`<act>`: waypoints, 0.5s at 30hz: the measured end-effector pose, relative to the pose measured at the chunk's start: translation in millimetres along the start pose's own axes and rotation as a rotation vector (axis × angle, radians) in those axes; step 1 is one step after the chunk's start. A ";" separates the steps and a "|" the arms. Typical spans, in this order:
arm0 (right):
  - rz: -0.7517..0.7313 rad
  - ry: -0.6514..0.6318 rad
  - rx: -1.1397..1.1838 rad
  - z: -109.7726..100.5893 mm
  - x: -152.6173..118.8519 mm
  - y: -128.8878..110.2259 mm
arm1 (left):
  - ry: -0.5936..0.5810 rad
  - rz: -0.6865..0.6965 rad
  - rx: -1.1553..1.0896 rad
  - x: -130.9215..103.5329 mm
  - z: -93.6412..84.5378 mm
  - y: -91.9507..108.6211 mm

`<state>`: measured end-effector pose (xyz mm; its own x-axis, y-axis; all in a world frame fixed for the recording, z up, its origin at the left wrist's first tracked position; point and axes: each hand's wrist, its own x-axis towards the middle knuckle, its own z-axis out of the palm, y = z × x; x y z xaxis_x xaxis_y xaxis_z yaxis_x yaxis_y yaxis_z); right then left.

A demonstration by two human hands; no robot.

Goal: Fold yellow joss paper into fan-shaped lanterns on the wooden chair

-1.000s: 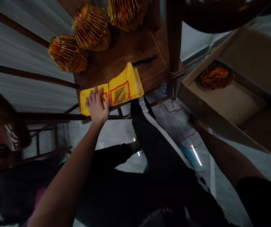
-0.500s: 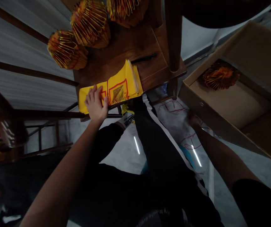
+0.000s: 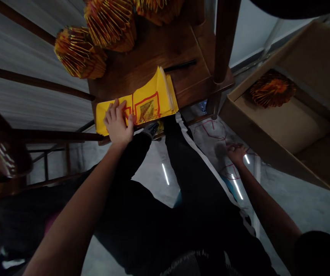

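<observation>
A stack of yellow paper sheets point(image 3: 165, 92) with red-framed gold patches lies along the near edge of the wooden chair seat point(image 3: 142, 57). My left hand point(image 3: 119, 122) rests on the stack's left part, fingers spread and lying on the top sheet. The stack's right end curls upward. Away from the seat, my right hand point(image 3: 236, 154) hangs in the air above the floor, beside my leg and left of the cardboard box point(image 3: 256, 142). Its fingers look curled in, and I see nothing in them. A black pen-like stick point(image 3: 180, 66) lies just behind the stack.
Pleated gold-and-red folded-paper pieces point(image 3: 80, 53) stand at the back of the seat. Another folded-paper piece point(image 3: 272, 89) sits inside the open box. A chair post point(image 3: 226, 42) rises at the seat's right corner. At the far left is part of another person point(image 3: 6, 218).
My right hand has come to show more clearly near the box, where it was blurred before. My left hand stays on the yellow sheets. The view has shifted slightly.
</observation>
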<state>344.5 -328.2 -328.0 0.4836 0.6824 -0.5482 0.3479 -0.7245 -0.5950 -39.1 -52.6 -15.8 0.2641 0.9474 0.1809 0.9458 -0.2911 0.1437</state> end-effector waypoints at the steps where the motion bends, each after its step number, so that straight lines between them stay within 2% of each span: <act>1: -0.040 -0.039 0.088 -13.0 -6.7 -4.5 | 0.000 0.001 0.003 0.2 -0.3 0.8; 5: -0.150 -0.199 0.394 -79.6 -32.2 -26.7 | -0.001 0.004 0.034 1.2 -2.1 4.7; 7: -0.198 -0.331 0.599 -112.6 -39.5 -37.8 | -0.005 -0.003 0.039 1.5 -2.7 6.3; 9: -0.233 -0.422 0.763 -135.3 -40.1 -44.7 | -0.003 0.000 0.035 1.7 -2.9 7.3; 10: -0.246 -0.424 0.776 -140.5 -37.7 -45.6 | 0.001 0.008 0.034 1.8 -2.8 7.7; 12: -0.260 -0.337 0.664 -136.7 -29.3 -40.8 | 0.006 0.022 0.029 1.8 -2.7 8.4; 15: -0.241 -0.158 0.475 -102.2 -17.4 -18.8 | 0.002 0.023 0.004 1.6 -3.4 9.9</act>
<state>411.6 -336.4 -247.2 0.2963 0.8559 -0.4238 0.0160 -0.4481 -0.8938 -29.9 -54.5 -10.8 0.2857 0.9400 0.1863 0.9402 -0.3126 0.1354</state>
